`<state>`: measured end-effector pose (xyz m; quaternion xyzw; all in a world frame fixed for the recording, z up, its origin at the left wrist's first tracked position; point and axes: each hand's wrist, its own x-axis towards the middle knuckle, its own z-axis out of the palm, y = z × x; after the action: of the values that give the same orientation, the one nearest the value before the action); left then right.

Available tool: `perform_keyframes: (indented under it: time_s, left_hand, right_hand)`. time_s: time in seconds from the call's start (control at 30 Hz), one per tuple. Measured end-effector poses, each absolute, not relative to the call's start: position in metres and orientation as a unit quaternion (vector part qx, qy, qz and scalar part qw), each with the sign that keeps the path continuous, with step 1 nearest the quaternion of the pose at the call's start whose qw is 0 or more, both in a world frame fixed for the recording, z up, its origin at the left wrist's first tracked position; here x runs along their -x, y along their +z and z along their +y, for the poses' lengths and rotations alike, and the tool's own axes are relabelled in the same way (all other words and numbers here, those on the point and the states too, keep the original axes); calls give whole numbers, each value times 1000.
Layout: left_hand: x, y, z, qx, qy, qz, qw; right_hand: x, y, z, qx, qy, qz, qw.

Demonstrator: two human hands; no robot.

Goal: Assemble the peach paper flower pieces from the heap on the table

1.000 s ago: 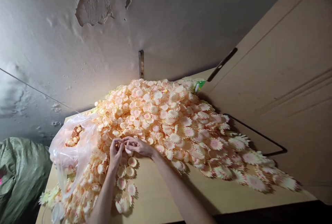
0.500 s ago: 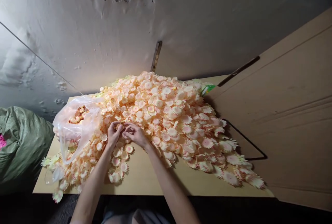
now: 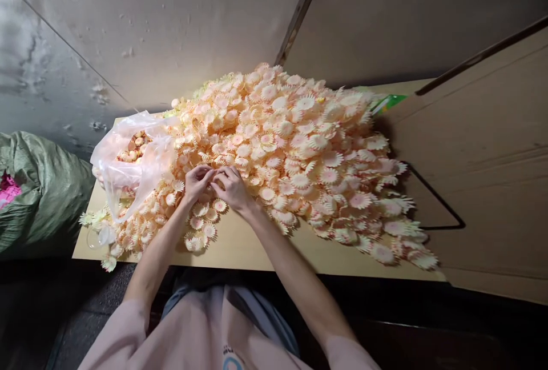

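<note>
My left hand (image 3: 197, 182) and my right hand (image 3: 232, 189) meet fingertip to fingertip over the near edge of a big heap of artificial flower heads (image 3: 282, 147). The fingers of both are pinched together; whatever is between them is too small and hidden to name. The flower heads are cream and pale pink with jagged petals. Just below my hands lies a small cluster of loose flower heads (image 3: 201, 226) on the tabletop (image 3: 252, 247). Left of my left hand sits a clear plastic bag (image 3: 158, 159), its mouth showing small rounded peach-coloured pieces (image 3: 136, 146).
A green woven sack (image 3: 51, 198) with something pink inside stands left of the table. A cardboard sheet (image 3: 492, 187) borders the right side. Behind the heap are a wall (image 3: 205, 21) and a green packet (image 3: 389, 103). A clear round plastic piece (image 3: 100, 238) lies front left.
The view has tilted downward, so the table sits higher and my shirt shows. My hands stay pinched together at about the same spot by the heap, fingertips now closer to each other.
</note>
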<state>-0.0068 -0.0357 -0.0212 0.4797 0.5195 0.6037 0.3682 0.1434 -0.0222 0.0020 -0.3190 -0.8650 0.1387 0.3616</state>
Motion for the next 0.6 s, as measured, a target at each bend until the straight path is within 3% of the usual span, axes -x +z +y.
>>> perform_keyframes:
  time_s: [0.33,0.6]
  left_hand:
    - [7,-13,-39,-475,589,500,421]
    - [11,-15,-38,-466,574,461,491]
  right_hand:
    - [-150,-10,-15,332,59,-897,286]
    - [-152,-7,-12,373,60,-871,313]
